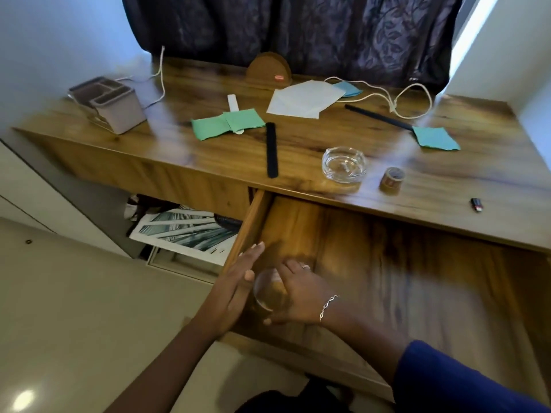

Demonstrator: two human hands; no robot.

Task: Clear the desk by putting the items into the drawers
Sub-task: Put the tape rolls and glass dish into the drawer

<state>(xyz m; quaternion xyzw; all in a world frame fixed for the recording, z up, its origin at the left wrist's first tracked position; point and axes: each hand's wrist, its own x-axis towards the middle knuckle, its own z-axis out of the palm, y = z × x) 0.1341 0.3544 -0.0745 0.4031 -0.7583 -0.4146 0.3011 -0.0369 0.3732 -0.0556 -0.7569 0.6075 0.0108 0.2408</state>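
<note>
The step in hand looks like setting a clear glass piece (267, 289) down inside the open drawer (357, 248), near its front left corner. The right hand (301, 293) has its fingers curled over the top of the glass and grasps it. The left hand (235, 278) is released, fingers straight and together, lying flat just beside the glass on the side of the drawer's left wall (253, 222). Motion blur hides whether the glass already touches the drawer floor, and whether it is a tumbler or a dish. To do this well, I would lower it straight down until the base sits flat, let the fingers go only once it is steady, and use the flat left hand as a guard so the glass does not knock the wooden wall. Glass on bare wood will slide and clink, so a slow release is wise. As for room, the drawer is pulled well out and its floor to the right shows no other contents, which leaves plenty of space for what is left on the bench (179, 162). A glass ashtray (344, 163) and a tape roll (392, 180) sit close to the bench's front edge, right above the drawer, and a black strip (271, 150) reaches almost to that edge. Raising the hands should therefore follow a path clear of that lip. A grey organiser (110, 105) stands well apart at the far left.
</note>
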